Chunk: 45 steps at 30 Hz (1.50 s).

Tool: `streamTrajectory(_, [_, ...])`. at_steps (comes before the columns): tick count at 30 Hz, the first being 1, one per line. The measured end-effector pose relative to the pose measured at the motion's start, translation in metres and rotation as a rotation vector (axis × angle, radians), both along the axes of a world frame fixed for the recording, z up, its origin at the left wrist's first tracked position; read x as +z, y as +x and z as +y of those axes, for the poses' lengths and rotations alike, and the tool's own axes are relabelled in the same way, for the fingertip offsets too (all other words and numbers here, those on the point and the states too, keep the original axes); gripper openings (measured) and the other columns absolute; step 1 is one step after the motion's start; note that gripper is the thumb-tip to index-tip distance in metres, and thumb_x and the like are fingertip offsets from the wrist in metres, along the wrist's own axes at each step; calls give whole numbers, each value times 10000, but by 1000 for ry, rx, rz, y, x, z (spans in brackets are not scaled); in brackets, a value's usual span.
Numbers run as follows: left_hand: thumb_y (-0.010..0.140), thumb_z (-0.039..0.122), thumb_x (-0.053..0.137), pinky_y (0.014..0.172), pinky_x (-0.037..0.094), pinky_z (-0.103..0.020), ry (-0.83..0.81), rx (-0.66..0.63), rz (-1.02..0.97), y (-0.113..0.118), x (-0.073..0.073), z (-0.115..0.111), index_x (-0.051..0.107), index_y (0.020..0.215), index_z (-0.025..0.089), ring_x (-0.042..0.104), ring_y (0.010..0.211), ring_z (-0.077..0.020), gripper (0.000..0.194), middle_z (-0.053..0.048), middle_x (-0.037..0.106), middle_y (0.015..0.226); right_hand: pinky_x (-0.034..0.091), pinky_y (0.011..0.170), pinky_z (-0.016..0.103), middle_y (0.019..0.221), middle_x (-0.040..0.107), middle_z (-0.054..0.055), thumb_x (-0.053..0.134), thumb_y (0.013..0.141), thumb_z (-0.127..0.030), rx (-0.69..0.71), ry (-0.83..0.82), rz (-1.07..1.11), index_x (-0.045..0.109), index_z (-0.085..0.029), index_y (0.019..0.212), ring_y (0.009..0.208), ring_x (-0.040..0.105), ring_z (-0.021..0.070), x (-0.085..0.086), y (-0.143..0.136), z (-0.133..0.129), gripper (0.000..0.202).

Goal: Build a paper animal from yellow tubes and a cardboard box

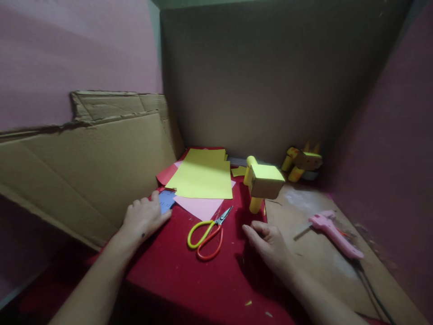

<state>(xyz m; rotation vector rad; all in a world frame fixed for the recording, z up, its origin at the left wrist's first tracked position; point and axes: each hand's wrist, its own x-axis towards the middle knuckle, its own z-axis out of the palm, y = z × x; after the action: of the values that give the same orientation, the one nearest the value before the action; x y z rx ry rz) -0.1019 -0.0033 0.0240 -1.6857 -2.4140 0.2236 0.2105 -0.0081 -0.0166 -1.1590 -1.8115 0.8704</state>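
Note:
My left hand [144, 215] lies at the table's left edge, thumb and forefinger on either side of a flat blue piece with printed numbers [166, 201]; the palm hides part of it. My right hand [269, 246] is loosely curled, with nothing visible in its fingers. Just beyond it stands a cardboard box figure [268, 187] with a yellow top and yellow paper tubes as legs. Scissors [211, 237] with one yellow and one red handle lie between my hands, blades slightly apart and pointing away. Yellow paper sheets [204, 174] lie behind them, over pink paper [201, 206].
A pink glue gun [336, 232] with a cord lies on a cardboard sheet [304, 257] at the right. A yellow animal figure [302, 162] stands at the far right corner. Torn cardboard [98, 167] leans along the left. Paper scraps [248, 303] dot the red cloth [176, 280].

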Motion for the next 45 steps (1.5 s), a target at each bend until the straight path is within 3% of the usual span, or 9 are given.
streamTrajectory(31, [812,514,327,777,423,-418,14,17,-20,2,-1,2,466,1172,30,592,988,-410,620,-267,615,1059,258,497,255,533,287,-51,467,876,-413,-3,-4,-4,284,-220,537,507,315,99,5,-1,-1,430])
streamTrajectory(45, [847,504,316,770,428,-413,31,-2,-54,-1,-1,-2,360,1311,30,603,967,-391,665,-250,618,1060,270,484,245,513,315,-50,465,881,-408,4,9,-7,311,-214,531,495,336,95,4,0,-1,428])
